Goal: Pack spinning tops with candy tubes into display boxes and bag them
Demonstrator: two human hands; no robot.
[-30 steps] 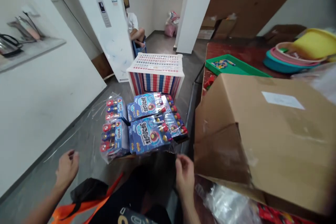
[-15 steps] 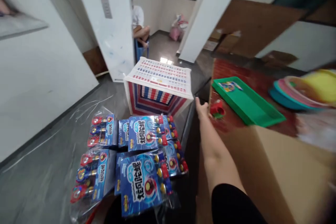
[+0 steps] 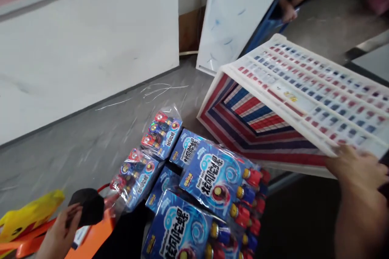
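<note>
My right hand [image 3: 355, 170] is closed on the near rim of a white plastic basket [image 3: 304, 85], which lies on its side with its mouth facing me. A red, white and blue striped lining [image 3: 261, 125] covers its inside. At lower left, the fingers of my left hand [image 3: 62, 228] curl against a rounded black object [image 3: 88, 206] whose kind I cannot make out. Between my hands are blue boxed spinning-top toys [image 3: 209, 178] in stacks, with red and blue parts along their sides. Clear-wrapped packs [image 3: 162, 133] of the same toys sit to their left.
An orange plastic piece [image 3: 95, 236] and a yellow item [image 3: 33, 214] lie near my left hand. A white counter [image 3: 91, 44] runs along the left. Loose strands [image 3: 164, 89] lie on the grey floor. Another person's hand [image 3: 287, 8] shows at the top right.
My view has swung left and down, closer to the toys. My right hand, earlier stretched out beside the basket, now grips its rim. My left hand has come into view.
</note>
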